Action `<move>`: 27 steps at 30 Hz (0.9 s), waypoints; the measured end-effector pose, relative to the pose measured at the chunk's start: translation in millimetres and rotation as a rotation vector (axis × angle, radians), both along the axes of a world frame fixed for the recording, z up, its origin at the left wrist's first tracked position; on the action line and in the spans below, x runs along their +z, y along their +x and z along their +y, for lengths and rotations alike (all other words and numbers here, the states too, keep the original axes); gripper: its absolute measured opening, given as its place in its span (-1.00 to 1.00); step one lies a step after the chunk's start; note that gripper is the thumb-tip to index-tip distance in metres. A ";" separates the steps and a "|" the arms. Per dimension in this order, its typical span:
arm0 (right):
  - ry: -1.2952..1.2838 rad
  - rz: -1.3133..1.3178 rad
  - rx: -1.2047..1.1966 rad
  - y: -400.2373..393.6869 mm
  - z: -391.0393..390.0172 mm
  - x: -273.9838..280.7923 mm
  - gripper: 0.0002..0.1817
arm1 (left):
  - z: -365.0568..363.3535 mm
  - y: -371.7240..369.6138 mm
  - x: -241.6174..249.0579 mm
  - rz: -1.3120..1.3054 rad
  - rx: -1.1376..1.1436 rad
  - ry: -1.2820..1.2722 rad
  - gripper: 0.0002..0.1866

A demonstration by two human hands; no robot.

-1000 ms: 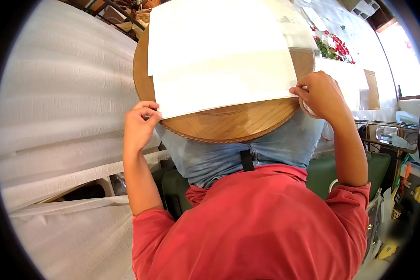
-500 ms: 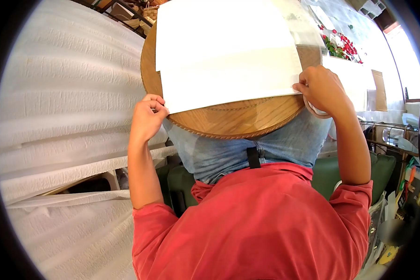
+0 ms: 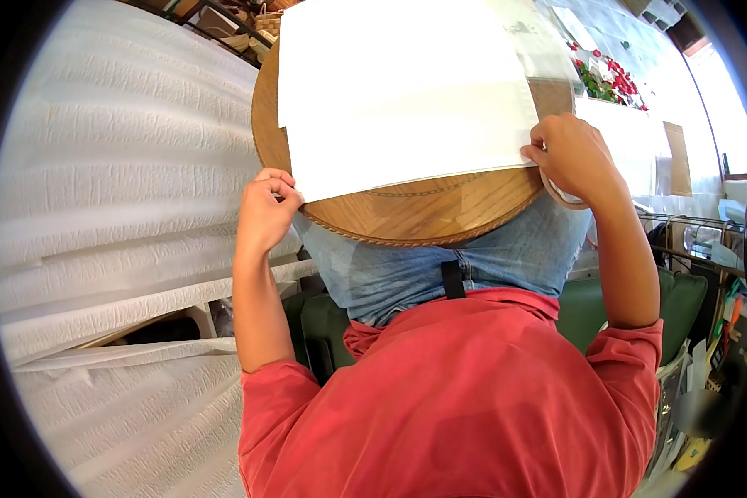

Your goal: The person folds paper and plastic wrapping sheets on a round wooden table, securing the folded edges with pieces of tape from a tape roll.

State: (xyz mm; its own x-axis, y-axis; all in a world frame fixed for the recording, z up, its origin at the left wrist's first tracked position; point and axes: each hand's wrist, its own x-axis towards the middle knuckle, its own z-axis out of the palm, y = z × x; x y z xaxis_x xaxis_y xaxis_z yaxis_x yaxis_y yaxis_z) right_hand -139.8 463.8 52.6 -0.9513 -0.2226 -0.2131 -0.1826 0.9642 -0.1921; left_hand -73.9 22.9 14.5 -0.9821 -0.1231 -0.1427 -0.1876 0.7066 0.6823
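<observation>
A large white sheet of paper [image 3: 411, 124] lies over the round wooden tabletop [image 3: 440, 212], its near edge running between my two hands. At the near left corner, my left hand [image 3: 266, 207] pinches the paper between thumb and fingers. My right hand [image 3: 574, 158] is closed on the near right corner, thumb against the edge. Beneath my right hand hangs a pale ring [image 3: 561, 196] that looks like a tape roll; how it is held is hidden. Another white layer shows under the sheet along the left side.
Clear plastic sheeting [image 3: 539, 41] lies at the tabletop's far right. Red flowers [image 3: 610, 81] stand beyond it. A wire rack [image 3: 689, 232] is at the right, and white textured cloth [image 3: 133, 166] covers the left side. My jeans-clad legs [image 3: 349, 266] are under the table edge.
Almost nothing differs. My left hand and forearm have shifted very slightly to the right, still at the paper's corner; my right hand keeps its place.
</observation>
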 end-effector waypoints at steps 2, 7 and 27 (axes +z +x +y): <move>-0.015 0.014 -0.001 1.3 0.5 0.3 -0.76 | 1.0 0.2 0.1 0.003 0.004 -0.005 -0.87; -0.014 0.021 0.003 1.7 0.7 -1.1 -0.76 | 0.3 0.3 -3.8 0.009 0.008 -0.018 -0.86; -0.028 0.047 0.002 3.7 0.2 -3.9 -0.75 | 2.0 10.2 -6.4 0.103 0.038 -0.197 -0.76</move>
